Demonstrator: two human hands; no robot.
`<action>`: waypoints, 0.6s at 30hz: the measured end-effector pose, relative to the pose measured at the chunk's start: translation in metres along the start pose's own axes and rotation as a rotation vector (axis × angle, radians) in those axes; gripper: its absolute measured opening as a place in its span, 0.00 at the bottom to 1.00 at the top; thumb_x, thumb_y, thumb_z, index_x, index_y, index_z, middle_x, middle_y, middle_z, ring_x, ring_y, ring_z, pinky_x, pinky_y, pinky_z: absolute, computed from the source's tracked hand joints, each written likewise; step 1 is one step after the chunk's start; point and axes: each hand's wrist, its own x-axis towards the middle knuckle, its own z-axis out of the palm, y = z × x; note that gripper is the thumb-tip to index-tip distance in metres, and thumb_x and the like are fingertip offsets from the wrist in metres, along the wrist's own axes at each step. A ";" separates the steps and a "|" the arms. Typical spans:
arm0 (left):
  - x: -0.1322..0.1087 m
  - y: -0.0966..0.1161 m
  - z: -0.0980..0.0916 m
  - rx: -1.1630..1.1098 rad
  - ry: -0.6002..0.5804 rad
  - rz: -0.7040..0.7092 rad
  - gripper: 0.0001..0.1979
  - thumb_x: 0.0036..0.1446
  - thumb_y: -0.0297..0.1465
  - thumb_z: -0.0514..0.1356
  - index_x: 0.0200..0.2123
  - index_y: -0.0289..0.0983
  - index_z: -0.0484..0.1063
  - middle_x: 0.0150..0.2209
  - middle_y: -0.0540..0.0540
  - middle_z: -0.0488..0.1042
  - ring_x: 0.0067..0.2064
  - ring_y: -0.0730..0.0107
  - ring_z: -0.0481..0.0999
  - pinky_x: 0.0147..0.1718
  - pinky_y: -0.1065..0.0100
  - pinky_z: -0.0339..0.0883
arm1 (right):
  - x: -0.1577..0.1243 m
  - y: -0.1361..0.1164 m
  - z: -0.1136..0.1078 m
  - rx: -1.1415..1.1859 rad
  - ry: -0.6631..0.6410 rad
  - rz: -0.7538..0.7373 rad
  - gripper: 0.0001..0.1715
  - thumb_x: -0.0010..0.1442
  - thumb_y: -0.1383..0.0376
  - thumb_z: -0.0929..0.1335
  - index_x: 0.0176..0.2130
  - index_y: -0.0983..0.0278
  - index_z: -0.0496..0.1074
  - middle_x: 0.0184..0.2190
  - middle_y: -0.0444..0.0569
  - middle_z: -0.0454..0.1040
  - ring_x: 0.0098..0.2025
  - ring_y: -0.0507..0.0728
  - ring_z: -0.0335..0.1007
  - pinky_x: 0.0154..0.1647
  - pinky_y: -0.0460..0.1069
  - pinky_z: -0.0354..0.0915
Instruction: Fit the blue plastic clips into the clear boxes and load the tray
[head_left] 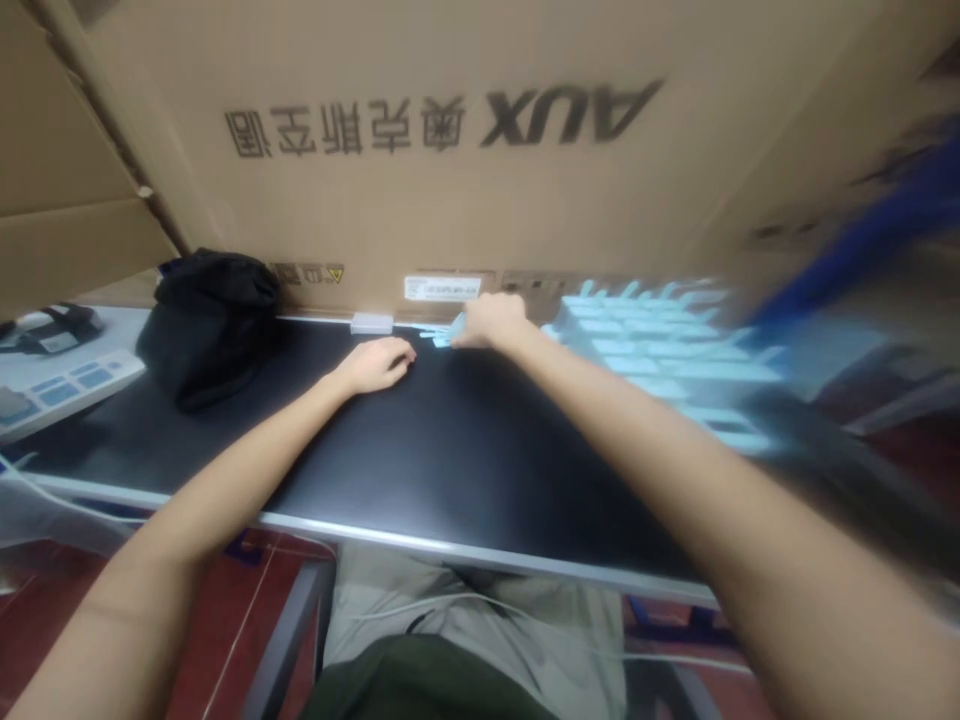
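Observation:
On the black tabletop (420, 460), near its back edge, rests my left hand (377, 364), fingers curled in and their tips partly hidden. What it may hold does not show. My right hand (491, 320) is closed around light blue pieces (448, 332) with thin prongs, just in front of the cardboard. A small white block (372, 323) lies behind my left hand. To the right of my right hand stands a stack of light blue plastic parts (660, 350) with upright prongs, blurred.
A big cardboard box (420, 210) with upside-down printing walls the table's back. At the left sit a black cloth bag (214, 325) and a white panel with blue areas (71, 390). A blurred blue bar (862, 235) slants at the right.

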 end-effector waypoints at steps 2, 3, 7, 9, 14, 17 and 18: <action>0.001 -0.002 0.001 -0.003 0.004 0.010 0.14 0.68 0.33 0.52 0.48 0.41 0.77 0.52 0.45 0.82 0.54 0.60 0.81 0.56 0.58 0.75 | 0.007 0.000 0.005 0.009 0.024 -0.009 0.35 0.56 0.49 0.73 0.56 0.67 0.80 0.54 0.65 0.80 0.56 0.71 0.77 0.53 0.59 0.69; 0.002 -0.002 0.002 -0.007 0.007 0.012 0.14 0.68 0.33 0.53 0.48 0.41 0.77 0.52 0.45 0.82 0.54 0.60 0.81 0.56 0.58 0.75 | 0.009 -0.001 0.008 0.014 0.035 -0.012 0.33 0.56 0.51 0.73 0.55 0.67 0.80 0.53 0.65 0.80 0.55 0.71 0.77 0.53 0.59 0.69; 0.003 -0.002 0.003 -0.021 0.010 0.009 0.14 0.68 0.33 0.53 0.48 0.40 0.77 0.51 0.45 0.82 0.54 0.61 0.81 0.56 0.58 0.75 | 0.012 -0.002 0.016 0.051 0.065 0.012 0.37 0.58 0.55 0.72 0.62 0.71 0.73 0.54 0.67 0.78 0.57 0.71 0.76 0.55 0.59 0.68; 0.002 -0.002 0.003 -0.024 0.005 0.009 0.13 0.67 0.32 0.53 0.47 0.40 0.77 0.52 0.46 0.82 0.54 0.61 0.80 0.56 0.58 0.75 | 0.010 0.000 0.020 0.070 0.044 0.035 0.45 0.59 0.55 0.72 0.68 0.75 0.66 0.56 0.70 0.77 0.58 0.71 0.75 0.56 0.59 0.68; 0.002 -0.003 0.001 -0.011 0.013 0.017 0.13 0.68 0.32 0.52 0.47 0.41 0.76 0.51 0.46 0.81 0.54 0.60 0.80 0.55 0.57 0.75 | 0.002 0.021 0.024 -0.012 -0.071 0.024 0.46 0.58 0.51 0.73 0.66 0.75 0.69 0.63 0.73 0.70 0.62 0.73 0.71 0.62 0.63 0.65; 0.007 0.000 0.003 0.028 0.061 0.033 0.14 0.70 0.33 0.52 0.48 0.40 0.77 0.51 0.44 0.81 0.54 0.59 0.78 0.56 0.57 0.74 | -0.001 0.039 0.023 -0.087 -0.149 -0.005 0.35 0.59 0.56 0.73 0.61 0.71 0.76 0.59 0.68 0.75 0.63 0.73 0.70 0.63 0.65 0.65; 0.011 0.003 0.005 0.046 0.083 0.043 0.15 0.70 0.33 0.51 0.49 0.39 0.77 0.52 0.43 0.80 0.55 0.58 0.78 0.57 0.56 0.73 | -0.001 0.045 0.023 -0.092 -0.164 -0.007 0.33 0.58 0.59 0.73 0.59 0.70 0.78 0.58 0.67 0.76 0.62 0.73 0.70 0.62 0.64 0.66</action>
